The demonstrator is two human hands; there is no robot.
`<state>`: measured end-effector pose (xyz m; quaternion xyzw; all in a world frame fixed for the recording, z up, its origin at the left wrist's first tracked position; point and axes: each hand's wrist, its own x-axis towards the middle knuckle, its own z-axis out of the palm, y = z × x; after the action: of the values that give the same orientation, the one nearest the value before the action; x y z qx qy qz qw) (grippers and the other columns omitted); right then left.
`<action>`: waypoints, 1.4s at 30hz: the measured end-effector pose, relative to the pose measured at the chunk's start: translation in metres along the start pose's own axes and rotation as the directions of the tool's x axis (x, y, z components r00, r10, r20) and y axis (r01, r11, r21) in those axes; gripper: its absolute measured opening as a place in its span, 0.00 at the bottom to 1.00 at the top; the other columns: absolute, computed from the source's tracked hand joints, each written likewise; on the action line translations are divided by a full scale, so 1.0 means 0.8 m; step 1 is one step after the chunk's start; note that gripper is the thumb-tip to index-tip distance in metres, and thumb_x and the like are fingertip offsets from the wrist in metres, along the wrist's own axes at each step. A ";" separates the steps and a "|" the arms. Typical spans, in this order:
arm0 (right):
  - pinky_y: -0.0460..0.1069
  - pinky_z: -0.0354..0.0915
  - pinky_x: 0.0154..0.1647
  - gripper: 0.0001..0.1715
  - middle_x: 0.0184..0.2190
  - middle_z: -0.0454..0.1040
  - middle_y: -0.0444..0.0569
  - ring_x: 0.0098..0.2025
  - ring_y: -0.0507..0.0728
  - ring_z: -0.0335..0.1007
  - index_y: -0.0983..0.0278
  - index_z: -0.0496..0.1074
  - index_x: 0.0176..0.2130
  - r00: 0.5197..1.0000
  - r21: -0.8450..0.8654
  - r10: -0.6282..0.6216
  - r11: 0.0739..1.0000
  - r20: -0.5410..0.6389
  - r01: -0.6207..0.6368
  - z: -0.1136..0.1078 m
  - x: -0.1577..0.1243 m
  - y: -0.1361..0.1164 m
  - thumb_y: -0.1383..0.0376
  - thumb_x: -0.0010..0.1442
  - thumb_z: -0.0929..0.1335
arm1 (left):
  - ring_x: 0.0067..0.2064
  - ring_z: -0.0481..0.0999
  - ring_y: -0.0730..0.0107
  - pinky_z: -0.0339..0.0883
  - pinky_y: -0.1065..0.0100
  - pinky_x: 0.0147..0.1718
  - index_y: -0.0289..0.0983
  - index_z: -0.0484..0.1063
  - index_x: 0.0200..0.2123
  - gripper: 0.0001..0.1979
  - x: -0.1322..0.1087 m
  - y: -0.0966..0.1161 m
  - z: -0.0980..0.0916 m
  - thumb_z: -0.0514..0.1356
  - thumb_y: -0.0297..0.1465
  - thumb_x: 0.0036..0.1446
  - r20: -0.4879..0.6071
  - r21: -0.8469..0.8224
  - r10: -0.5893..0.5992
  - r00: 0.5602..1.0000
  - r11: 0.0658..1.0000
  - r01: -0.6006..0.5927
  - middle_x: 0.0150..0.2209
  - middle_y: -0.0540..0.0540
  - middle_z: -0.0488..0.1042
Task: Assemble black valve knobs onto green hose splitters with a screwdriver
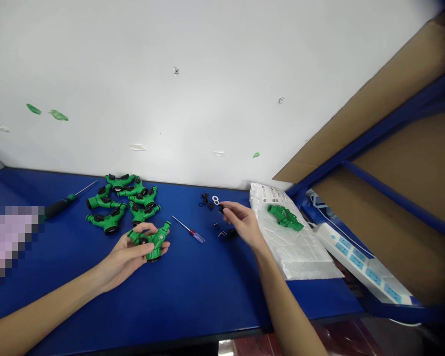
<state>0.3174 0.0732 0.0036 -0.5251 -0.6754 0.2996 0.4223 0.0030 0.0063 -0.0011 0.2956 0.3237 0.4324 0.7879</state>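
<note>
My left hand (133,249) is closed around a green Y-shaped hose splitter (156,246) with a black valve lever, held above the blue table. On the right, my right hand (243,225) pinches a small black part (221,208) between thumb and fingertips; its exact kind is too small to tell. Close by it lie white ring washers (215,199) and several small black parts (205,200). More black pieces (230,234) and tiny metal bits lie below that hand, partly in its shadow. Between my hands rests a small screwdriver (195,235) with a clear, red-collared handle.
Several green splitters with black levers (109,220) are grouped at the back left. Beside them lies a larger screwdriver (61,205). At right, a white plastic package (282,247) bears green splitter bodies (285,217). A power strip (363,264) runs along the right edge, by a blue frame.
</note>
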 end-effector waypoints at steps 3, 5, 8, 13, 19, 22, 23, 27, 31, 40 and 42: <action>0.48 0.68 0.27 0.18 0.23 0.75 0.44 0.23 0.51 0.69 0.65 0.79 0.42 0.969 0.408 0.043 0.902 0.241 -0.142 0.055 -0.016 -0.039 0.55 0.57 0.72 | 0.51 0.77 0.51 0.63 0.49 0.57 0.41 0.74 0.40 0.13 0.000 -0.004 0.003 0.69 0.28 0.50 -0.018 0.023 0.033 0.999 0.999 -0.032 0.42 0.48 0.77; 0.49 0.70 0.30 0.16 0.24 0.76 0.44 0.24 0.51 0.71 0.64 0.79 0.40 0.936 0.507 0.044 0.831 0.349 -0.228 0.090 -0.028 -0.060 0.57 0.54 0.74 | 0.51 0.76 0.53 0.63 0.51 0.58 0.41 0.75 0.42 0.16 -0.001 -0.008 0.003 0.70 0.29 0.50 -0.048 0.044 0.050 0.998 0.998 -0.048 0.42 0.48 0.77; 0.49 0.72 0.32 0.17 0.24 0.76 0.44 0.26 0.52 0.74 0.64 0.79 0.40 0.917 0.545 0.045 0.792 0.395 -0.274 0.126 -0.042 -0.073 0.60 0.49 0.76 | 0.51 0.76 0.56 0.64 0.55 0.56 0.42 0.74 0.45 0.19 -0.002 -0.017 0.003 0.71 0.29 0.49 -0.100 0.088 0.068 0.993 0.994 -0.059 0.43 0.47 0.78; 0.49 0.74 0.31 0.13 0.33 0.73 0.47 0.26 0.52 0.74 0.63 0.80 0.38 0.968 0.469 0.058 0.867 0.243 -0.170 0.137 -0.046 -0.069 0.58 0.55 0.74 | 0.51 0.76 0.57 0.65 0.56 0.55 0.42 0.73 0.46 0.21 -0.005 -0.026 0.008 0.71 0.29 0.48 -0.059 0.102 0.122 0.991 0.988 -0.116 0.44 0.47 0.78; 0.50 0.73 0.32 0.13 0.29 0.71 0.46 0.26 0.51 0.71 0.60 0.80 0.42 0.961 0.467 -0.055 0.880 0.270 -0.081 0.133 -0.048 -0.074 0.58 0.59 0.71 | 0.46 0.78 0.59 0.69 0.59 0.50 0.42 0.71 0.50 0.24 -0.002 -0.028 0.003 0.70 0.29 0.49 -0.022 0.251 0.201 0.979 0.949 -0.189 0.42 0.47 0.79; 0.48 0.71 0.31 0.13 0.31 0.71 0.47 0.28 0.51 0.71 0.59 0.80 0.44 0.954 0.409 -0.090 0.912 0.287 -0.037 0.135 -0.052 -0.073 0.59 0.61 0.70 | 0.48 0.78 0.57 0.70 0.58 0.49 0.41 0.69 0.53 0.27 -0.002 -0.027 0.001 0.70 0.30 0.49 -0.048 0.362 0.212 0.976 0.914 -0.180 0.46 0.44 0.78; 0.48 0.71 0.31 0.13 0.33 0.71 0.47 0.29 0.51 0.71 0.59 0.80 0.45 0.954 0.374 -0.108 0.928 0.280 -0.005 0.135 -0.052 -0.073 0.59 0.62 0.69 | 0.49 0.77 0.55 0.70 0.57 0.50 0.41 0.69 0.54 0.28 -0.002 -0.026 0.002 0.70 0.30 0.49 -0.059 0.391 0.203 0.977 0.906 -0.164 0.49 0.43 0.77; 0.48 0.69 0.34 0.14 0.34 0.73 0.48 0.33 0.53 0.70 0.55 0.79 0.48 0.942 0.176 -0.247 0.962 0.227 0.210 0.130 -0.053 -0.071 0.64 0.64 0.68 | 0.56 0.73 0.50 0.68 0.54 0.54 0.40 0.68 0.57 0.31 -0.003 -0.023 0.004 0.70 0.31 0.48 -0.092 0.445 0.179 0.979 0.887 -0.121 0.59 0.40 0.72; 0.47 0.69 0.32 0.17 0.35 0.70 0.47 0.31 0.52 0.68 0.53 0.77 0.50 0.896 0.107 -0.383 0.924 0.225 0.368 0.125 -0.052 -0.070 0.66 0.66 0.65 | 0.53 0.76 0.49 0.69 0.52 0.53 0.37 0.65 0.60 0.34 -0.003 -0.024 0.003 0.69 0.32 0.49 -0.057 0.475 0.146 0.988 0.874 -0.102 0.52 0.39 0.78; 0.48 0.72 0.35 0.13 0.34 0.75 0.48 0.33 0.53 0.74 0.56 0.79 0.47 0.945 0.188 -0.218 0.966 0.244 0.175 0.124 -0.054 -0.075 0.64 0.64 0.68 | 0.55 0.75 0.51 0.69 0.54 0.55 0.38 0.62 0.63 0.35 -0.008 -0.027 0.004 0.68 0.33 0.53 0.011 0.527 0.151 0.988 0.839 -0.134 0.53 0.41 0.78; 0.48 0.72 0.33 0.13 0.32 0.75 0.48 0.30 0.53 0.73 0.58 0.80 0.46 0.950 0.228 -0.161 0.969 0.267 0.100 0.125 -0.055 -0.074 0.63 0.63 0.68 | 0.55 0.75 0.51 0.69 0.54 0.55 0.39 0.64 0.62 0.33 -0.008 -0.027 0.004 0.67 0.34 0.53 0.020 0.547 0.165 0.986 0.824 -0.149 0.54 0.42 0.77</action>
<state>0.2059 0.0192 -0.0037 -0.3828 -0.7267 0.4128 0.3937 0.0133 -0.0097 -0.0133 0.5273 0.4192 0.3894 0.6282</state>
